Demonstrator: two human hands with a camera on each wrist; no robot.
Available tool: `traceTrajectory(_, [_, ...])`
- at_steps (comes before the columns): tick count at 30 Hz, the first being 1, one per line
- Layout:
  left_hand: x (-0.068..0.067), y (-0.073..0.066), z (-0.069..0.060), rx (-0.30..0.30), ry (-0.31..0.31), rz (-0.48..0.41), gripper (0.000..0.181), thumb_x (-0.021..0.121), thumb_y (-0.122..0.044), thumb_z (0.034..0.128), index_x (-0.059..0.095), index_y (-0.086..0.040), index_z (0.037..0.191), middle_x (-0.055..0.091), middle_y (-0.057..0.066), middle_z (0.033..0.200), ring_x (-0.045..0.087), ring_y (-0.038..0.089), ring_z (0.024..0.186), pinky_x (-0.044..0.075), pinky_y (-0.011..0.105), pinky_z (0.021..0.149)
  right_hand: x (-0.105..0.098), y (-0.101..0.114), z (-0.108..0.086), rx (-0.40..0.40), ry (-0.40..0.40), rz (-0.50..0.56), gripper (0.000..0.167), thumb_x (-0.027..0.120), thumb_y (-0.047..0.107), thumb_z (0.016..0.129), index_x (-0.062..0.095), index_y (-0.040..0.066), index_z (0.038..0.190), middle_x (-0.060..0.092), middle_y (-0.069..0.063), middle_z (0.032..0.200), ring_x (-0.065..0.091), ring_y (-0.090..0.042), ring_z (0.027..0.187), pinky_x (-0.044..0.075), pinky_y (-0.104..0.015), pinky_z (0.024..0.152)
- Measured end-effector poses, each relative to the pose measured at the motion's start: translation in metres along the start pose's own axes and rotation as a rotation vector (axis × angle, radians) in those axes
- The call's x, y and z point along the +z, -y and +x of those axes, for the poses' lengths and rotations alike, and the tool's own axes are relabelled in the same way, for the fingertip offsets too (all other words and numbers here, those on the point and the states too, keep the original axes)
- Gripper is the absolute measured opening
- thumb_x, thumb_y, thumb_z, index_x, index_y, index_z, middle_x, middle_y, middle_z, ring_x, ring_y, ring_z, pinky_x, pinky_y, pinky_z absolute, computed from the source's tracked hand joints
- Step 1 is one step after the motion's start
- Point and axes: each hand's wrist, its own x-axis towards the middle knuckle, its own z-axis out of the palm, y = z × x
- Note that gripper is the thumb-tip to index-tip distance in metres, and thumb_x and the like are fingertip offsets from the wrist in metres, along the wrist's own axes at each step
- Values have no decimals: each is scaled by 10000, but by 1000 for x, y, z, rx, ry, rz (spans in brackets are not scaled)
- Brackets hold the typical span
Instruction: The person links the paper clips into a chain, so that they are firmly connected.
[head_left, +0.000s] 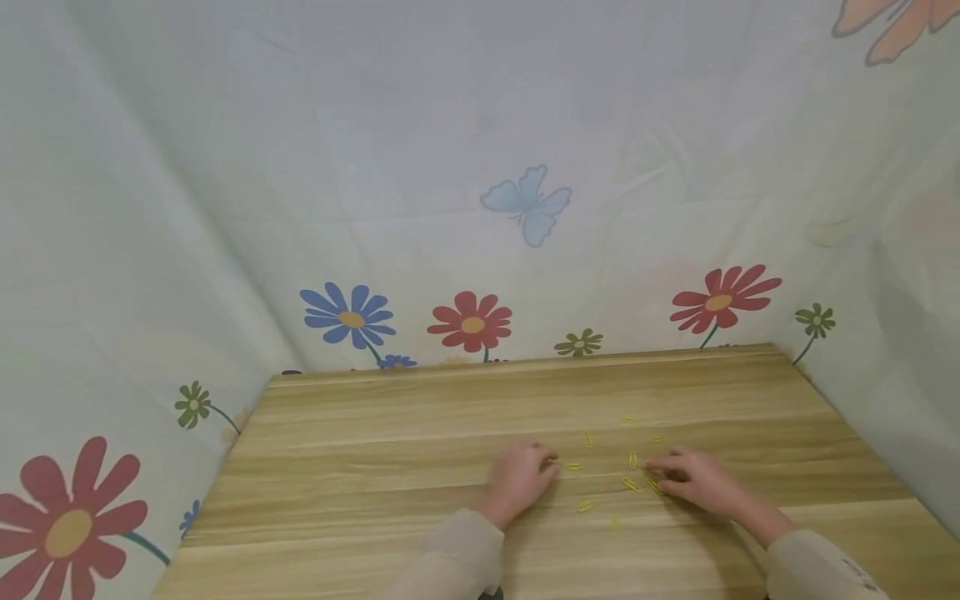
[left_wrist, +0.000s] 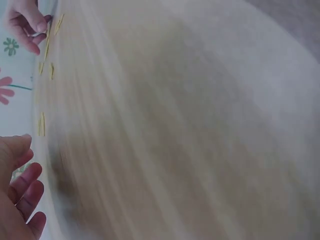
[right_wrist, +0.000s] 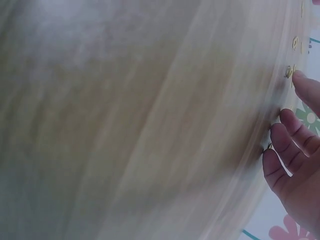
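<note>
Several yellow paper clips lie scattered on the wooden table. My left hand rests to the left of them, its fingers loosely bent; a paper clip lies just past its fingertips. In the left wrist view the left hand has nothing between thumb and fingers. On the other side my right hand reaches in from the right, with a paper clip close by its thumb. The right wrist view shows the right hand's thumb apart from its fingers, fingertips at the tabletop; contact with the clips is unclear.
The wooden tabletop runs back to a pale curtain printed with flowers and a butterfly. Curtain also hangs along the left and right sides. More paper clips lie nearer the front, between the two forearms.
</note>
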Motion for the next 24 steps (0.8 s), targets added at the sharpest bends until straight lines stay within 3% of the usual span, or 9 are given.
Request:
traceTrajectory(7, [10,-9,2,13,-42,4,172,630,-327,787,692,-218,905,642,-53,868,582,120,800,448,271,708,-1,2,1,18,27,48,331,641,256,774,633,116,1074,490,-291,1184,470,-465,1059,377,-589,832])
traceTrajectory(14, [15,-16,4,1,-88,17,133,652,-313,768,702,-227,856,626,-64,828,568,111,757,441,247,651,-1,1,4,32,54,90,316,636,231,778,637,106,1069,541,-220,1173,406,-468,1134,325,-606,879])
traceTrajectory(24, [20,-26,7,-91,-128,72,70,684,-312,735,700,-251,766,600,-94,752,538,86,681,414,206,593,1,3,5,-10,38,66,241,648,175,766,669,129,1002,600,-168,1078,508,-415,1038,399,-554,827])
